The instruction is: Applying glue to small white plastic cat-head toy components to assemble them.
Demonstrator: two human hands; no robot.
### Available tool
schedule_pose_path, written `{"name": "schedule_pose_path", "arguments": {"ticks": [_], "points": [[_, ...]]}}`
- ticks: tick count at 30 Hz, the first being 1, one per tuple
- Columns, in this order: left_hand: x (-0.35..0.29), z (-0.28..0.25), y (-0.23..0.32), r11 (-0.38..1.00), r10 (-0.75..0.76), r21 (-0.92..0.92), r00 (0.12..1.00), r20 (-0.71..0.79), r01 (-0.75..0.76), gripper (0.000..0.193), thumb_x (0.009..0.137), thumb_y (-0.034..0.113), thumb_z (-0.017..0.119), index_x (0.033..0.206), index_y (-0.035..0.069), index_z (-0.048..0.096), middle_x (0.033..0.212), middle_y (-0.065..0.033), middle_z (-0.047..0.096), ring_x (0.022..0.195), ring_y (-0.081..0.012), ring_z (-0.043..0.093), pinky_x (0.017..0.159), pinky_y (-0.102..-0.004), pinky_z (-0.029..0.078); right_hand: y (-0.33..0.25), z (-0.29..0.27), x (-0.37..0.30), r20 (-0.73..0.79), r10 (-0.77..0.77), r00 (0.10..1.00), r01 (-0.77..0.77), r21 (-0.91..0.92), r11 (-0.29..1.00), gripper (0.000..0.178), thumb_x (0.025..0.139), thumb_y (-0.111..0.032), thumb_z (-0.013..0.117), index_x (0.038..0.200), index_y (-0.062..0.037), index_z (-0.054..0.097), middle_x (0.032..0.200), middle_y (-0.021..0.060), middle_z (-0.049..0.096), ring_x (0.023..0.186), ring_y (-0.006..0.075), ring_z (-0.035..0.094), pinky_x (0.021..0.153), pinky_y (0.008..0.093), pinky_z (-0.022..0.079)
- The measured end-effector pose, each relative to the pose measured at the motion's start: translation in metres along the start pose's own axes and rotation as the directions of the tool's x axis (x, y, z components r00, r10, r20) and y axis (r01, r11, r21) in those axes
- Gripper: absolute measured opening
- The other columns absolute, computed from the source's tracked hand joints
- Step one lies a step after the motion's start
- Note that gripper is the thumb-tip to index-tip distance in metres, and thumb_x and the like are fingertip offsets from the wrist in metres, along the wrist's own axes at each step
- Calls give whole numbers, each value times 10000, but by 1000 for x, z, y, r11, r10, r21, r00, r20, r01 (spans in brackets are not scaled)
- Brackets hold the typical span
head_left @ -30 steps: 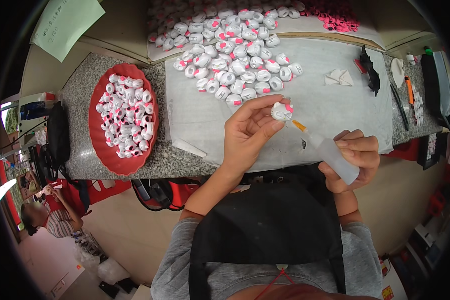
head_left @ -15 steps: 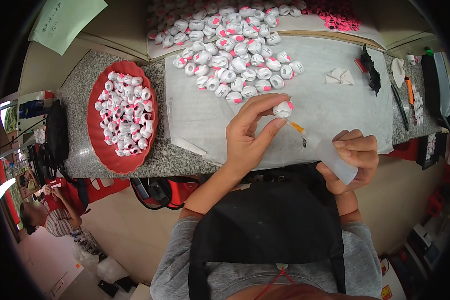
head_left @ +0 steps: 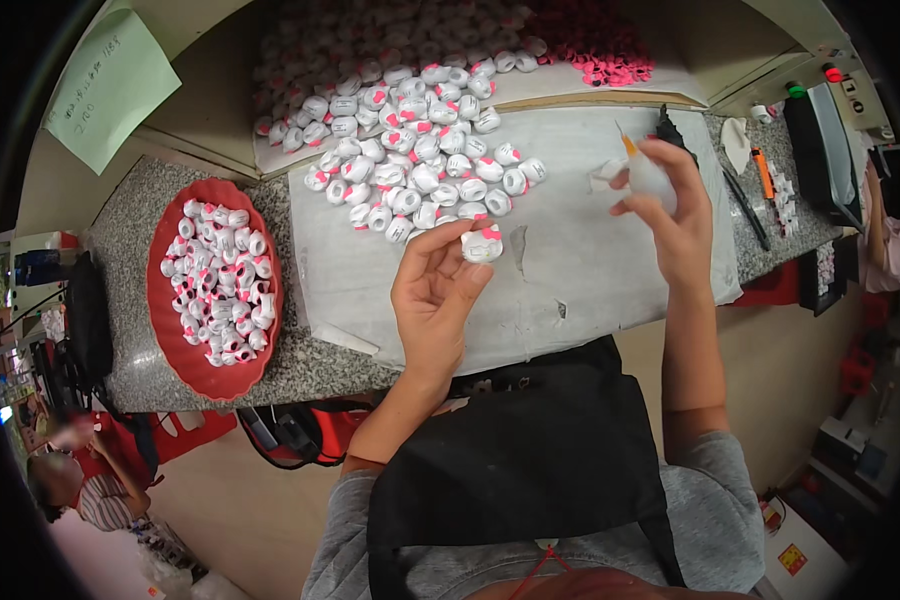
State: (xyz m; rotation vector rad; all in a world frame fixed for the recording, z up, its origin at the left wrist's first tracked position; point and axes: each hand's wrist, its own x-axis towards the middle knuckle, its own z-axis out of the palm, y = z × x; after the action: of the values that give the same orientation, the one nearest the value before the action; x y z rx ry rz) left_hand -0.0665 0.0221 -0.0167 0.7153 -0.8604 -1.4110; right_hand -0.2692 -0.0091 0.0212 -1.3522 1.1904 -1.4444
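Though the dish [head_left: 220, 386] at nine o'clock looks well filled, I judge much left in the heap [head_left: 424, 179] at twelve, as my left hand [head_left: 430, 305] pinches one white cat head [head_left: 482, 247] near my feed's centre and my right hand [head_left: 684, 222] grips a bottle [head_left: 652, 180] at two o'clock.

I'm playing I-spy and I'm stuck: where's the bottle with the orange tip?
In the head view, the bottle is right of centre, in the right hand, over the pale sheet, with a crumpled white scrap close on its left.
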Motion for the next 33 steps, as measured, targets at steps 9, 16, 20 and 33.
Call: {"name": "schedule_pose_path", "arguments": {"ticks": [9,16,20,33], "points": [[2,2,2,1000,-8,-20,1000,18,8,317,713,-49,513,1014,-15,421,1017,-122,471,959,-168,457,801,-292,379,44,-25,95,182,-176,968,246,-837,489,169,697,-57,543,856,-27,496,793,85,500,735,210,520,584,290,413],[1,2,4,999,-19,-26,998,53,20,319,717,-34,510,1021,-12,415,1015,-123,469,960,-173,458,805,-348,403,51,-32,104,212,-187,959,272,-871,410,180,676,-80,570,829,-5,515,815,108,499,765,300,491,653,323,388],[2,0,3,999,-12,-37,998,55,14,319,721,-39,501,1027,-11,412,1017,-127,469,952,-174,465,802,-355,408,43,-31,102,228,-236,945,309,-862,402,145,690,-80,564,809,-12,517,783,81,517,714,239,519,621,286,391],[-1,6,1,979,36,196,992,119,-59,319,707,-67,519,1016,-9,467,1016,-112,489,899,-150,492,740,-237,412,-6,32,-33,163,237,958,-279,326,903,88,642,48,544,689,23,474,705,123,483,603,161,486,540,244,402]]}}
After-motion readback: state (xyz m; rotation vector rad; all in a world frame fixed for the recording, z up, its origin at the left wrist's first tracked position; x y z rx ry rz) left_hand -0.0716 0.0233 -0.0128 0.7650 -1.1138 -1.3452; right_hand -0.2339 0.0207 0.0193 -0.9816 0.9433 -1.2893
